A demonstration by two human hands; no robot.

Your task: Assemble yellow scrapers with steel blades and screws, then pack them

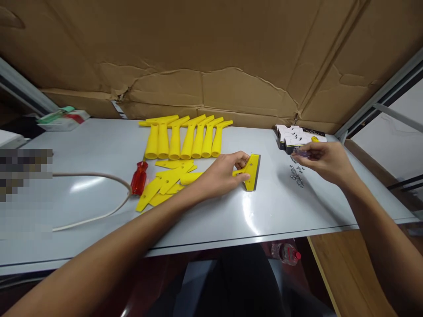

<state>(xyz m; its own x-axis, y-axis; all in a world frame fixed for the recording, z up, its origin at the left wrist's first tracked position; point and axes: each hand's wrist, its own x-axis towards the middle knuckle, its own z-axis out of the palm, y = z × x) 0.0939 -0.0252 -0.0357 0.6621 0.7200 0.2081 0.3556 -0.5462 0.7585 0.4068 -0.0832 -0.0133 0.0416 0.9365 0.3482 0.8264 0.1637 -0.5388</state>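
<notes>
My left hand (228, 172) is closed around the handle of a yellow scraper (253, 172), whose wide head has a dark blade along its right edge and two small screws in its face. The scraper lies at the middle of the table. To the right, my right hand (325, 160) is raised with its fingers pinched on a small translucent purplish object (301, 153), its kind unclear. Just below those fingers is a small pile of screws (296, 177). Left of my left hand lie loose flat yellow plates (168, 180).
Several yellow scraper handles (187, 138) stand in a row at the back. A red screwdriver handle (139, 178) lies beside a white cable (112, 176). Black-and-white packages (292, 137) sit at the back right, before a cardboard wall (205, 53). A bottle (287, 254) is below the table edge.
</notes>
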